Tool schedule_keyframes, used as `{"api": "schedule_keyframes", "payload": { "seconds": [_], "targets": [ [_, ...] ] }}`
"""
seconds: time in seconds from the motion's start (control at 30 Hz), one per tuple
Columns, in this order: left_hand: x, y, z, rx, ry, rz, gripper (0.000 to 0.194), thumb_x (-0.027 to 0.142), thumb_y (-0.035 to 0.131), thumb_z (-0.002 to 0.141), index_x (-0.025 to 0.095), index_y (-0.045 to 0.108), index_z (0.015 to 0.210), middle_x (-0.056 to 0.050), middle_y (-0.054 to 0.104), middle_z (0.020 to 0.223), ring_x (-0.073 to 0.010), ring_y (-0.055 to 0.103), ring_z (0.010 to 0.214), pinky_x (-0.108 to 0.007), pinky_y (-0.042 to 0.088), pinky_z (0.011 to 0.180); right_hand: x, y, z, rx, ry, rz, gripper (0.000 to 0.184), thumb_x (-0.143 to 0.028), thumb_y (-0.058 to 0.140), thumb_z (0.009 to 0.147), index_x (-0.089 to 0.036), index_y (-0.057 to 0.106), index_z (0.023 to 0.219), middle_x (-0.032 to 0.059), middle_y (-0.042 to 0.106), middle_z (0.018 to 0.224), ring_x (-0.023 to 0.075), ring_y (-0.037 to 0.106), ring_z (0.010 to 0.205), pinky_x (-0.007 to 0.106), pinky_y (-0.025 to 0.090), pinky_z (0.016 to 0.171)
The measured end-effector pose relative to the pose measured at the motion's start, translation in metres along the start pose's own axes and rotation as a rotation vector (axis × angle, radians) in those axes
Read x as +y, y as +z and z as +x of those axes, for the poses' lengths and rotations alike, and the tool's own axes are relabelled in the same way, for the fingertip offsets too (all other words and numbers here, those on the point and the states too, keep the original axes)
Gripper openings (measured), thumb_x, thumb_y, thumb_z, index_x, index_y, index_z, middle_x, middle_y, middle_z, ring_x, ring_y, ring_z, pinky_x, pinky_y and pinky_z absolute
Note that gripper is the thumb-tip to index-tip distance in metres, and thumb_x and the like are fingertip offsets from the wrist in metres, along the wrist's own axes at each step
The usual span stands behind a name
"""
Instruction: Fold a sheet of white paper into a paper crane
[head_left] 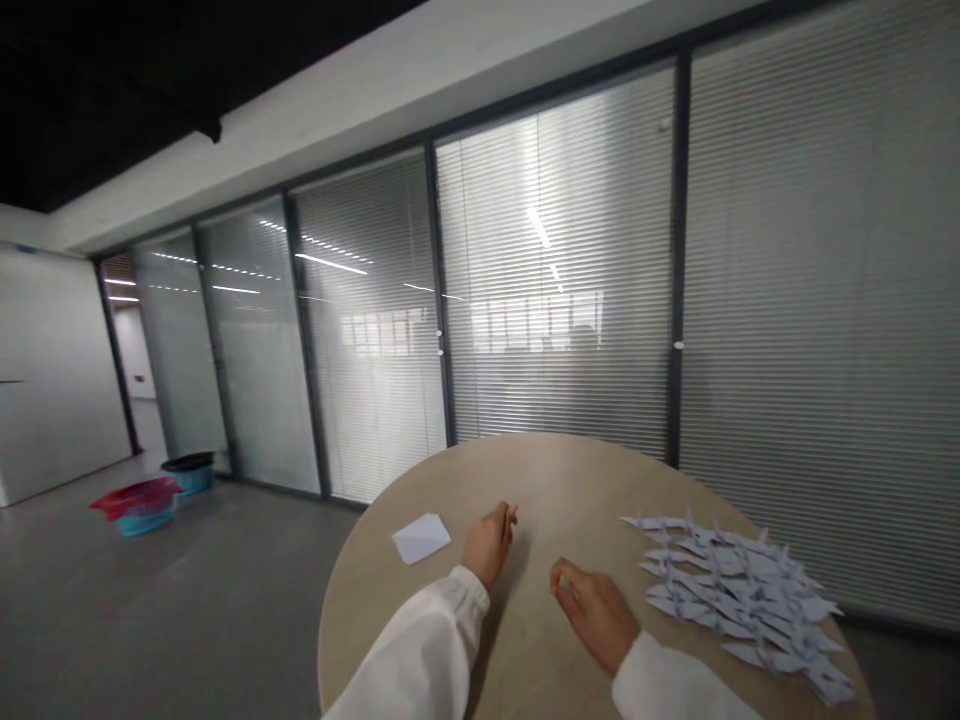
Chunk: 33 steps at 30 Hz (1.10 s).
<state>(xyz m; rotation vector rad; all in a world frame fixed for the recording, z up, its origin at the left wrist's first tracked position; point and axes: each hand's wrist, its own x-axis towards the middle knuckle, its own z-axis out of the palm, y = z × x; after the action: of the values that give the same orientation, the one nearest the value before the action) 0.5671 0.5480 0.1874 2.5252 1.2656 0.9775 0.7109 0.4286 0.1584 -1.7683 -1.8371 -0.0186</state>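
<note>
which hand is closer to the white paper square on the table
Left. The left hand lies just right of the white paper square, not touching it. The right hand is farther right, past the left hand, beside the folded paper cranes.

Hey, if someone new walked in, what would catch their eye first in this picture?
The heap of pale paper origami cranes on the right of the round light-wood table stands out most. Beside it, the left hand and right hand, in white sleeves, rest on the tabletop. Far left on the grey floor, a red and teal plastic basket stack adds bright colour.
</note>
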Motion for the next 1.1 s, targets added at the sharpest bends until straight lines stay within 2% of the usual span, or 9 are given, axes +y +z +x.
{"api": "schedule_keyframes", "payload": {
  "seconds": [0.07,0.1,0.17,0.23,0.3,0.47,0.63,0.77,1.1],
  "targets": [
    [0.000,0.012,-0.003,-0.034,0.098,0.085,0.048,0.038,0.014,0.090,0.016,0.056,0.098,-0.007,0.063,0.078,-0.0160,0.059,0.073,-0.028,0.043,0.068,0.004,-0.001,0.004,0.059,0.009,-0.056,0.027,-0.028,0.031,0.088,-0.025,0.058,0.088,0.0002,0.064,0.067,0.0144,0.059,0.066,0.022,0.037,0.061],
    [-0.002,0.018,-0.007,-0.038,0.164,0.144,0.046,0.037,0.017,0.090,0.017,0.054,0.107,-0.009,0.063,0.092,-0.0180,0.058,0.089,-0.031,0.042,0.079,0.006,0.000,0.007,0.078,-0.006,-0.076,0.032,-0.028,0.027,0.090,-0.024,0.058,0.091,0.0021,0.066,0.077,0.0155,0.060,0.075,0.023,0.039,0.067],
    [-0.007,0.027,-0.017,-0.052,0.221,0.305,0.045,0.040,0.022,0.089,0.022,0.044,0.123,-0.010,0.054,0.118,-0.0252,0.041,0.117,-0.043,0.029,0.097,0.010,0.004,0.011,0.087,-0.041,-0.119,0.038,-0.030,0.022,0.091,-0.024,0.057,0.104,0.0060,0.062,0.104,0.0186,0.054,0.101,0.029,0.036,0.086],
    [-0.015,0.031,-0.030,-0.085,0.170,0.425,0.051,0.050,0.025,0.085,0.029,0.035,0.130,-0.008,0.041,0.133,-0.0312,0.025,0.127,-0.054,0.017,0.100,0.014,0.013,0.014,0.035,-0.065,-0.173,0.042,-0.039,0.025,0.089,-0.026,0.046,0.123,0.0063,0.042,0.133,0.0238,0.032,0.124,0.038,0.023,0.100],
    [-0.023,0.030,-0.042,-0.147,0.154,0.462,0.057,0.056,0.022,0.083,0.032,0.027,0.134,-0.008,0.032,0.139,-0.0334,0.015,0.130,-0.057,0.010,0.101,0.017,0.024,0.017,-0.046,-0.028,-0.208,0.048,-0.049,0.027,0.086,-0.032,0.033,0.131,0.0030,0.025,0.142,0.0271,0.018,0.130,0.046,0.013,0.103],
    [-0.036,0.022,-0.057,-0.300,0.052,0.445,0.061,0.062,0.014,0.080,0.036,0.019,0.135,-0.006,0.025,0.142,-0.0338,0.009,0.131,-0.057,0.006,0.101,0.018,0.042,0.018,-0.159,0.030,-0.242,0.055,-0.057,0.017,0.085,-0.034,0.025,0.134,0.0026,0.017,0.144,0.0280,0.009,0.132,0.051,0.003,0.103],
    [-0.036,0.022,-0.055,-0.377,-0.005,0.421,0.061,0.063,0.010,0.080,0.037,0.023,0.134,-0.005,0.021,0.143,-0.0323,0.010,0.131,-0.057,0.005,0.100,0.017,0.043,0.018,-0.211,0.052,-0.259,0.055,-0.057,0.014,0.084,-0.034,0.028,0.133,0.0038,0.020,0.144,0.0281,0.012,0.131,0.052,0.005,0.102],
    [-0.036,0.023,-0.055,-0.382,0.002,0.392,0.063,0.065,0.009,0.078,0.038,0.024,0.133,-0.006,0.022,0.143,-0.0320,0.011,0.131,-0.057,0.005,0.100,0.017,0.043,0.018,-0.246,0.065,-0.251,0.055,-0.056,0.013,0.085,-0.034,0.026,0.134,0.0039,0.021,0.143,0.0269,0.014,0.131,0.051,0.010,0.102],
    [-0.033,0.020,-0.055,-0.408,-0.008,0.396,0.065,0.064,0.008,0.078,0.035,0.025,0.133,-0.006,0.023,0.143,-0.0317,0.011,0.131,-0.056,0.006,0.100,0.017,0.040,0.017,-0.280,0.076,-0.250,0.054,-0.056,0.014,0.085,-0.034,0.024,0.134,0.0030,0.019,0.144,0.0260,0.014,0.131,0.049,0.009,0.102]
  ]
}}
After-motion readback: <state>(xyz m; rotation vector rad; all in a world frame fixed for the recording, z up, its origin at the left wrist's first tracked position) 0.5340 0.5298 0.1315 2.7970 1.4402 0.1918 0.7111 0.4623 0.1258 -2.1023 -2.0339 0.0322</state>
